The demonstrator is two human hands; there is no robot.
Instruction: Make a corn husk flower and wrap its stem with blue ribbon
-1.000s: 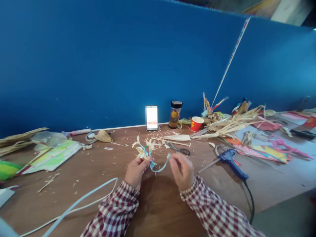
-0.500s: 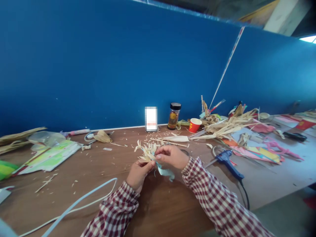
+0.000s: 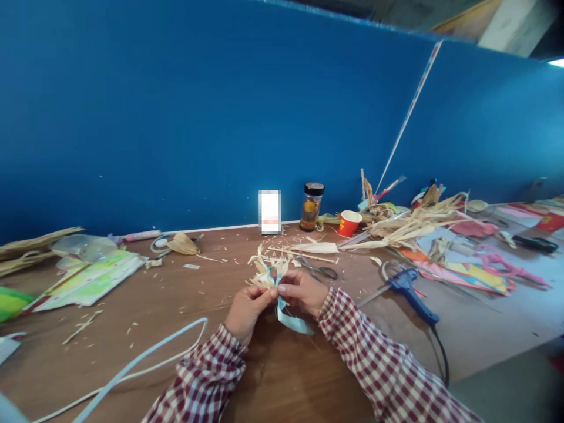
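Note:
Between my hands is a pale corn husk flower [image 3: 263,274] with curled, spread strips. My left hand [image 3: 247,311] is closed on its base, thumb against fingers. A light blue ribbon [image 3: 291,321] runs up against the flower, and its loose end hangs down toward the tabletop. My right hand [image 3: 305,291] pinches this ribbon close to the left fingertips. Just behind the right hand lie scissors [image 3: 326,272], their dark handles showing and the blades partly hidden.
A blue glue gun [image 3: 412,294] with a black cord lies to the right. Farther back stand a lidded jar [image 3: 312,207] and a red paper cup [image 3: 349,223]. Dried husks [image 3: 409,226] are heaped at the right. A white cable [image 3: 145,369] crosses the left side.
My right hand has come down and slightly right, beside the left fingertips. The ribbon's end has swung and straightened toward the right. More of the scissors shows.

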